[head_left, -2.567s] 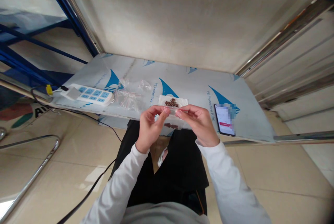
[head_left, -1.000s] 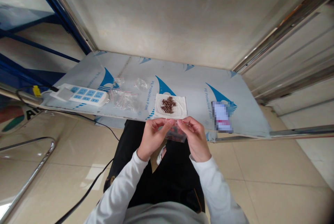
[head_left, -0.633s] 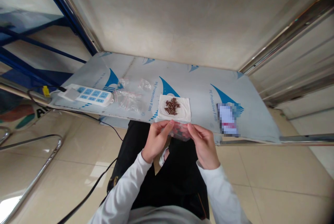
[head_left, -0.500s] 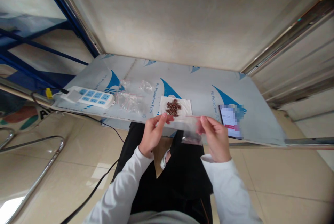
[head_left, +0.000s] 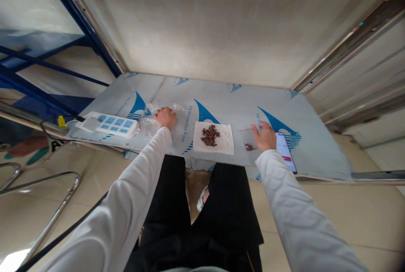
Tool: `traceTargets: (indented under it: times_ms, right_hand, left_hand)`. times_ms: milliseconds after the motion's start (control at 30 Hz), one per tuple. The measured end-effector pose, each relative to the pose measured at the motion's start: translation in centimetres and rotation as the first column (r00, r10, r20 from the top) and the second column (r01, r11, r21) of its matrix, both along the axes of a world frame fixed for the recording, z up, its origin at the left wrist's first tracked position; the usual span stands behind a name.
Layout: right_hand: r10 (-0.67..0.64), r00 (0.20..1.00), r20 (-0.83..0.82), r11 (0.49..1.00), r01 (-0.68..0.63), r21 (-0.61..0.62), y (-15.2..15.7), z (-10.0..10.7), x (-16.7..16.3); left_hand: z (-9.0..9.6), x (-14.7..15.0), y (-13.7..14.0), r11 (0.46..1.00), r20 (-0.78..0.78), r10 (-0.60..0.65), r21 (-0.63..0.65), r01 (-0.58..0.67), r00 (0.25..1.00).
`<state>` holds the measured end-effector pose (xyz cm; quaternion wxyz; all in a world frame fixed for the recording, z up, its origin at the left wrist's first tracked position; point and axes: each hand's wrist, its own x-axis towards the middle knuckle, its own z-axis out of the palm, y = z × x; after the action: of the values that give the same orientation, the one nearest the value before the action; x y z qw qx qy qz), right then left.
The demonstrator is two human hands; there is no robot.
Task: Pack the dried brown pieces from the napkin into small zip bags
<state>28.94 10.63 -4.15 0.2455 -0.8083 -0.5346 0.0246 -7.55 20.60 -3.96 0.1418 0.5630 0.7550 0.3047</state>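
Observation:
On the left part of the table my left hand (head_left: pixel 166 118) rests over clear plastic bags (head_left: pixel 148 126), its fingers bent but apart and touching the film. My right hand (head_left: pixel 265 137) lies at the right with thumb and fingers spread, beside a small clear zip bag (head_left: pixel 243 137) that holds a few brown pieces (head_left: pixel 249 147). Between the hands, a pile of small brown screw-like pieces (head_left: pixel 210 135) sits on a white cloth or paper sheet (head_left: pixel 226 147).
A white power strip (head_left: pixel 115 125) with blue sockets lies at the left, its cable running off the table (head_left: pixel 240 103). A phone (head_left: pixel 285 151) lies just right of my right hand. Panels stand behind and at the right. A metal chair frame (head_left: pixel 63 198) is at the lower left.
Both hands have moved apart. The small bag came down onto the table at the right and my right hand let go of it. My left hand moved left onto the plastic bags.

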Motion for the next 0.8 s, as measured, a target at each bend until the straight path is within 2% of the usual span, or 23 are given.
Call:
traceTargets:
  times_ms: [100, 200, 233, 333, 400, 467, 567, 667, 700, 800]
  right_hand:
    - [0.071, 0.996, 0.059, 0.982, -0.08, 0.169, -0.9, 1.5, -1.5]
    - [0.308, 0.948, -0.081, 0.908, -0.267, 0.322, -2.1, 4.3, -4.8]
    - [0.396, 0.907, -0.142, 0.876, -0.326, 0.357, -2.5, 5.4, -6.0]
    - [0.622, 0.715, -0.319, 0.776, -0.51, 0.371, -3.3, 8.5, -9.4]
    - [0.701, 0.553, -0.45, 0.701, -0.649, 0.294, -3.7, 9.8, -10.7]
    - [0.681, 0.448, -0.579, 0.652, -0.731, 0.201, -4.3, 10.4, -11.1]
    - [0.566, 0.398, -0.722, 0.678, -0.722, 0.134, -5.7, 10.1, -10.9]
    - [0.498, 0.345, -0.796, 0.709, -0.691, 0.144, -7.3, 9.3, -11.0]
    - [0.49, 0.338, -0.804, 0.723, -0.673, 0.157, -7.9, 9.1, -11.2]
    - [0.476, 0.341, -0.811, 0.774, -0.6, 0.202, -9.5, 8.6, -12.2]
  left_hand:
    - [1.2, 0.1, -0.8, 0.998, 0.011, -0.055, 0.021, 0.054, 0.998]
    - [2.9, 1.2, -3.6, 0.979, 0.053, -0.198, 0.05, 0.196, 0.979]
    - [3.6, 1.8, -5.1, 0.959, 0.073, -0.281, 0.069, 0.276, 0.957]
    - [5.7, 3.8, -10.2, 0.802, 0.119, -0.588, 0.211, 0.558, 0.8]
    - [7.1, 4.6, -13.2, 0.733, 0.124, -0.675, 0.233, 0.64, 0.727]
    - [8.2, 4.6, -15.2, 0.701, 0.154, -0.712, 0.224, 0.678, 0.685]
    - [9.3, 3.5, -16.5, 0.68, 0.263, -0.729, 0.177, 0.711, 0.632]
    - [9.4, 2.5, -16.9, 0.668, 0.38, -0.72, 0.154, 0.728, 0.58]
    - [9.3, 2.4, -17.1, 0.68, 0.413, -0.706, 0.165, 0.715, 0.576]
    - [8.6, 2.5, -17.8, 0.759, 0.501, -0.63, 0.236, 0.606, 0.594]
